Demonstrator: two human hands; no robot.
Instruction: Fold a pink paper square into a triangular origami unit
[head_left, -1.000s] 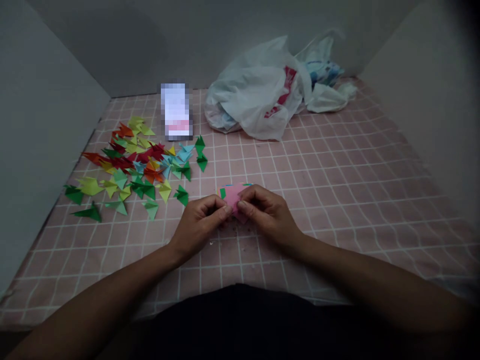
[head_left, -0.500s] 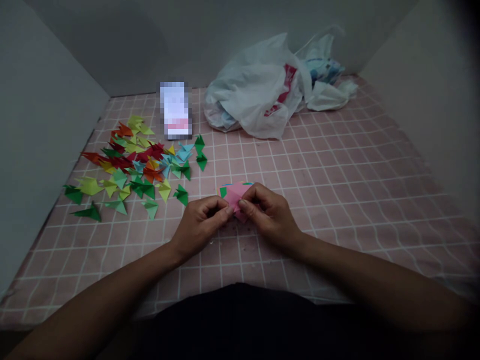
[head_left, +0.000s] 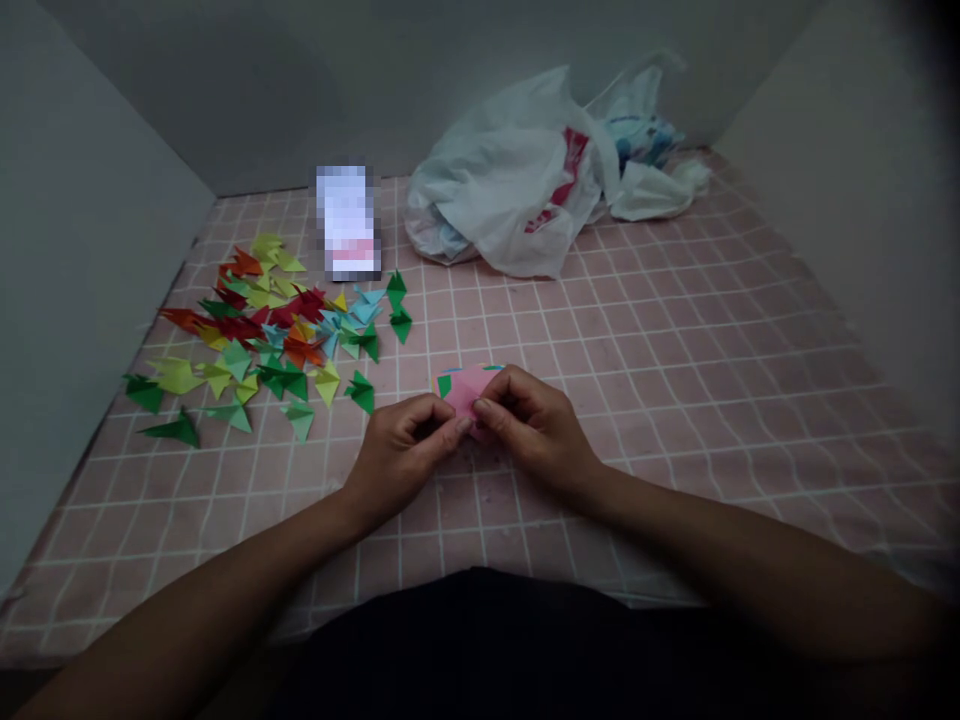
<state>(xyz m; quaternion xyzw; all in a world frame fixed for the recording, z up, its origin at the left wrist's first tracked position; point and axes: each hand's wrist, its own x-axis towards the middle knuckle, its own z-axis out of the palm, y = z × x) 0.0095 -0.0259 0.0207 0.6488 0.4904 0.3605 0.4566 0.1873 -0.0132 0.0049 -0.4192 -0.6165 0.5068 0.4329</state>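
A pink sheet of origami paper (head_left: 466, 388) is pinched between my two hands, its near edge partly hidden by my fingers. My left hand (head_left: 409, 437) is closed, thumb against forefinger, on the paper's left near side. On its right side my right hand (head_left: 532, 425) pinches it the same way. Just beyond lie more coloured paper pieces (head_left: 444, 386), with green, blue and orange edges peeking out; the pink sheet covers most of them. To the left of my hands spreads a group of folded paper cranes (head_left: 281, 315) in red, orange, yellow, green and light blue.
A lit phone (head_left: 348, 222), its screen blurred, lies behind the cranes. At the back, a white plastic bag (head_left: 502, 180) with red print rests beside a crumpled blue and white package (head_left: 645, 140). Pink checked cloth (head_left: 675, 370) covers the surface, with walls on three sides.
My fingers have shifted slightly on the pink paper, and its near part now shows less below my thumbs. The view has moved a little; the cranes, phone and bag stay put.
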